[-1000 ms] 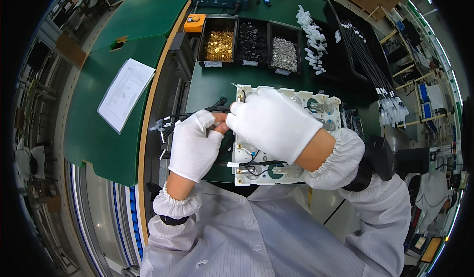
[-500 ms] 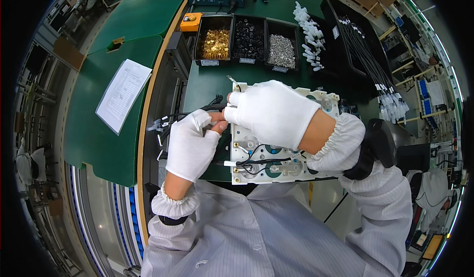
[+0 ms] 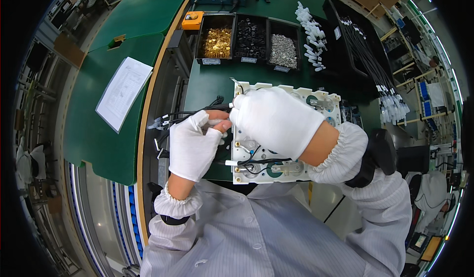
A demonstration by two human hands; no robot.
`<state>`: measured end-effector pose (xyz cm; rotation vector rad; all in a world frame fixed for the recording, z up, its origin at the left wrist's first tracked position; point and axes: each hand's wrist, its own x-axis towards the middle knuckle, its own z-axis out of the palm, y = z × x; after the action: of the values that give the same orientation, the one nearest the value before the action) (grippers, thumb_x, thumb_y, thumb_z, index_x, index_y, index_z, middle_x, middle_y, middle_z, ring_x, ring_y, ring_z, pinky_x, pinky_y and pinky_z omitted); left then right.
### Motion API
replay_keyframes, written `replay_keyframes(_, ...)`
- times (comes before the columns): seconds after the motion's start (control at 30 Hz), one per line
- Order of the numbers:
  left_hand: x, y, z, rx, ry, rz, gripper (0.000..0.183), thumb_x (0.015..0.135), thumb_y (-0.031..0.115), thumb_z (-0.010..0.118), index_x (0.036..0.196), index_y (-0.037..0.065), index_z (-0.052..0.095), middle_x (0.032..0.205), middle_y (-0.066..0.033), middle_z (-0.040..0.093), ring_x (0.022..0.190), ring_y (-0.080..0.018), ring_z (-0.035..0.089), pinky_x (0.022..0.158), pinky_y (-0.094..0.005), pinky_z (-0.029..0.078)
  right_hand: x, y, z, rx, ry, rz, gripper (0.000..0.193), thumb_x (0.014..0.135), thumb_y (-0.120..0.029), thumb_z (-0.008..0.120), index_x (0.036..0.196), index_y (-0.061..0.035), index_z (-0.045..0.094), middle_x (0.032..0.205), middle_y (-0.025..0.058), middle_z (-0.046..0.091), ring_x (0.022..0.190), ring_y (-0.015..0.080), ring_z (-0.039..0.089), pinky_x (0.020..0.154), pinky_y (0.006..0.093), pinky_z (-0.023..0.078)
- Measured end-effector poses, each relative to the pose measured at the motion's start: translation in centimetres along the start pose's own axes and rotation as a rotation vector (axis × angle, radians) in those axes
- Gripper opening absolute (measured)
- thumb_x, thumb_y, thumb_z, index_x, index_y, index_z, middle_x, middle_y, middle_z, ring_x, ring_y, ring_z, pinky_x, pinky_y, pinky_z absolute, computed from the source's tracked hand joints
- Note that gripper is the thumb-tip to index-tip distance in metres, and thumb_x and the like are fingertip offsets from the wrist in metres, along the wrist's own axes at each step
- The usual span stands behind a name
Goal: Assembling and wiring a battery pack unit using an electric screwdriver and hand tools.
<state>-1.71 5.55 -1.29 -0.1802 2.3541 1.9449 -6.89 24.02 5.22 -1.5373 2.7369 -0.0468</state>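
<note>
While my left hand (image 3: 192, 146) and right hand (image 3: 277, 121) meet at its left edge, white board (image 3: 238, 154): centre of the frame, much of its upper part covered.
Left fingers: thumb and forefinger drawn close together near black leads (image 3: 217, 100); I cannot tell whether they grip anything.
Right fingers: curled inward, tips hidden; what they hold, I cannot tell.
Wiring done: one dark cable (image 3: 269, 161) lies across the board's lower part.
Wiring left: the black leads trail off leftward, so I judge that side unfinished; beneath my right hand, unknown.
Bins (image 3: 227, 61): gold-coloured pieces (image 3: 217, 42), black pieces (image 3: 251, 37), silvery pieces (image 3: 283, 50), upper centre.
Paper sheet (image 3: 123, 94): left of frame.
</note>
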Motion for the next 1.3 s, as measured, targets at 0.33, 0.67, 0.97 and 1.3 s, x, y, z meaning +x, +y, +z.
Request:
replay_keyframes(0.33,0.1,-0.9,-0.1,0.104,0.056,0.102,0.013,0.092,0.012,0.076,0.096,0.000,0.074,0.074,-0.0011,0.067,0.066,-0.0070,0.056,0.063,-0.0241,0.047,0.0,0.1,0.6,0.057,0.079,0.017,0.021,0.078,-0.018,0.071,0.095,-0.0080,0.066,0.092,0.0075,0.065,0.085,0.0262,0.069,0.077,0.0381,0.057)
replay_keyframes(0.67,-0.5,-0.6,-0.6,0.130,0.038,0.081,0.012,0.091,0.012,0.077,0.094,0.000,0.074,0.075,-0.0012,0.066,0.066,-0.0071,0.056,0.063,-0.0244,0.047,0.9,-0.9,1.0,-0.068,-0.047,0.155,0.013,0.078,-0.021,0.071,0.081,-0.0081,0.070,0.078,0.0077,0.070,0.073,0.0261,0.071,0.069,0.0371,0.055)
replay_keyframes(0.97,-0.5,-0.4,-0.8,-0.019,0.186,0.312,0.010,0.096,0.003,0.069,0.105,0.000,0.067,0.096,-0.0020,0.066,0.066,-0.0063,0.059,0.057,-0.0217,0.048,1.0,-0.3,-1.7,0.107,-0.032,0.379,0.035,0.092,-0.030,0.067,0.067,-0.0050,0.069,0.066,0.0139,0.066,0.065,0.0343,0.067,0.060,0.0412,0.053)
replay_keyframes(1.3,0.3,0.0,0.2,0.216,0.078,0.344,0.003,0.099,0.001,0.064,0.099,-0.001,0.062,0.079,-0.0031,0.065,0.070,-0.0076,0.061,0.065,-0.0249,0.051,1.7,4.4,1.8,0.534,0.309,0.233,0.008,0.084,-0.012,0.071,0.085,-0.0047,0.075,0.089,0.0135,0.066,0.084,0.0345,0.069,0.079,0.0411,0.057)
